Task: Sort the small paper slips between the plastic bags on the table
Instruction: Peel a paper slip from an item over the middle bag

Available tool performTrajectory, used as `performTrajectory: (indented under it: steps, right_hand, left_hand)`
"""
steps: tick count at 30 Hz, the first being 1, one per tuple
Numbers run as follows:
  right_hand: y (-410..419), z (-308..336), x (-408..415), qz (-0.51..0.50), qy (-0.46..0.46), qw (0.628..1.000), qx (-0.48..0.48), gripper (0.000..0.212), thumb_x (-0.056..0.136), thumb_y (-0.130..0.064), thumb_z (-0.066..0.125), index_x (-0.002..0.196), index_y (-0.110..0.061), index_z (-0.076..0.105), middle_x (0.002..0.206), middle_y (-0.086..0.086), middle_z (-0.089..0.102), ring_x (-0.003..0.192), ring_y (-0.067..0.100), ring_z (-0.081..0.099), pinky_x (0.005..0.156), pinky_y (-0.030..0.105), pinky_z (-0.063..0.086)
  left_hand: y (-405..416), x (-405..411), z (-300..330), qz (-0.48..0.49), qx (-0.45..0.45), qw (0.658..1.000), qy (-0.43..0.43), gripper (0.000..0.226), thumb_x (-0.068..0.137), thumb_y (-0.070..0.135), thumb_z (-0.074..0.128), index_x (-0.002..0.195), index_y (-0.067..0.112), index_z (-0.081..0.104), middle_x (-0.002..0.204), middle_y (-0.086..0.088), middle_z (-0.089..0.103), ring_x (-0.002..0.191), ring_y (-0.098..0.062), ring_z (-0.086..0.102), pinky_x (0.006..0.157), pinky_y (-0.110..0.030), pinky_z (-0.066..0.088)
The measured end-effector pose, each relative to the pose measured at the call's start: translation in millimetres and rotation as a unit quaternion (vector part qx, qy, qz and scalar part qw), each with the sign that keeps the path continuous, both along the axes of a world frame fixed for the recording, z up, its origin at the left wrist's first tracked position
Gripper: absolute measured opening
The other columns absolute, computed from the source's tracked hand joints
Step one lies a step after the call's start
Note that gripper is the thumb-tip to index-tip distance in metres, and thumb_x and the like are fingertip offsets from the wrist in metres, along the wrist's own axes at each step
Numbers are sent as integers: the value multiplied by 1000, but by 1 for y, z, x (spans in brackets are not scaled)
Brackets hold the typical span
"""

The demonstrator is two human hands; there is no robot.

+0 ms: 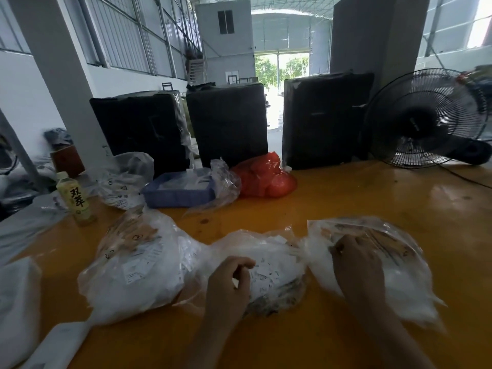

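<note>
Your left hand (pixel 229 283) curls over the middle bag (pixel 266 265), fingers pinching a paper slip (pixel 262 267) from its loose heap of slips. Your right hand (pixel 356 267) lies on the right bag (pixel 378 259), fingers bent into the plastic; whether it holds a slip you cannot tell. A fuller left bag (pixel 135 265) sits beside them on the orange desk (pixel 332 209). Farther off stand a bottle (pixel 76 198), a blue tray (pixel 178 191), a red bag (pixel 263 175), three black parcels (pixel 226 123) and a fan (pixel 426 118).
</note>
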State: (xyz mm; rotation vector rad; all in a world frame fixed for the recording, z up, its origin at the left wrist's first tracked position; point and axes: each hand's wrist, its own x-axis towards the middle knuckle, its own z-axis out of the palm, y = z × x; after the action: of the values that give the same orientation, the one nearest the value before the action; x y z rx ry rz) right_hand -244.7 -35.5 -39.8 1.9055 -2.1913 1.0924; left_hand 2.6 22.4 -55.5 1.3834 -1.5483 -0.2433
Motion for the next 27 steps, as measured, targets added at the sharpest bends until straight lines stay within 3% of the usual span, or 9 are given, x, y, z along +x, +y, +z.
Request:
performTrajectory:
  steps: [6, 10, 13, 16, 18, 20, 22, 24, 27]
  right_hand:
    - [-9, -7, -8, -24, 28, 999, -2, 25, 104, -15, 50, 92, -7, 70, 86, 8, 65, 68, 17, 46, 65, 31, 33]
    - [-7, -7, -9, -1, -41, 999, -6, 19, 101, -23, 60, 88, -13, 68, 83, 1, 63, 70, 15, 51, 67, 32, 39]
    - [-2, -2, -1, 38, -90, 993, -70, 18, 102, -23, 58, 95, -12, 70, 85, 0, 66, 72, 14, 54, 67, 33, 45]
    - [12, 7, 21, 153, -135, 969, -138, 10, 98, -14, 64, 92, -9, 70, 76, -8, 62, 60, 6, 56, 58, 14, 45]
    - [24, 5, 43, 246, -169, 949, -98, 7, 98, -13, 64, 91, -13, 67, 74, -12, 60, 59, 7, 59, 52, 13, 46]
    - [32, -3, 65, 326, -172, 930, -1, 10, 101, -19, 60, 92, -21, 65, 79, -10, 63, 68, 5, 61, 56, 21, 51]
    - [35, -13, 80, 368, -163, 914, 50, 18, 103, -23, 56, 87, -28, 63, 75, -13, 62, 64, 3, 59, 55, 20, 46]
    - [34, -18, 86, 385, -186, 901, 70, 26, 104, -27, 53, 80, -33, 60, 67, -14, 60, 58, 4, 55, 54, 19, 41]
    - [33, -22, 86, 389, -175, 901, 85, 28, 105, -32, 50, 80, -38, 60, 77, -25, 64, 62, 5, 58, 55, 18, 43]
  left_hand:
    - [2, 6, -24, -9, 118, 988, 98, 31, 105, 10, 60, 96, 35, 74, 93, 20, 75, 91, 3, 71, 72, -11, 55]
    - [4, 9, -26, -16, 132, 983, 129, 27, 106, 13, 61, 98, 34, 75, 94, 27, 73, 90, 2, 71, 70, -13, 56]
    - [5, 7, -27, -15, 123, 984, 125, 25, 106, 15, 61, 100, 36, 73, 96, 27, 74, 89, 2, 72, 73, -15, 57]
    - [10, 5, -24, -31, 93, 983, 156, 15, 107, 23, 61, 108, 35, 71, 100, 24, 76, 87, -2, 73, 73, -20, 60]
    - [10, 4, -20, -54, 101, 973, 203, 15, 109, 32, 55, 116, 33, 68, 103, 18, 76, 89, -7, 73, 69, -22, 60]
    - [1, 0, -12, -48, 174, 951, 249, 22, 113, 34, 46, 121, 28, 65, 104, 9, 76, 88, -13, 72, 68, -23, 57]
    - [-6, -1, -9, -47, 227, 944, 236, 29, 114, 29, 40, 123, 21, 66, 102, 5, 76, 89, -17, 71, 73, -25, 54]
    - [-1, 2, -10, -61, 212, 956, 196, 27, 112, 32, 47, 118, 25, 73, 98, 8, 79, 91, -11, 73, 75, -21, 55]
    - [10, 10, -17, -65, 146, 969, 188, 13, 103, 37, 66, 102, 39, 79, 93, 13, 80, 89, -4, 74, 75, -16, 57]
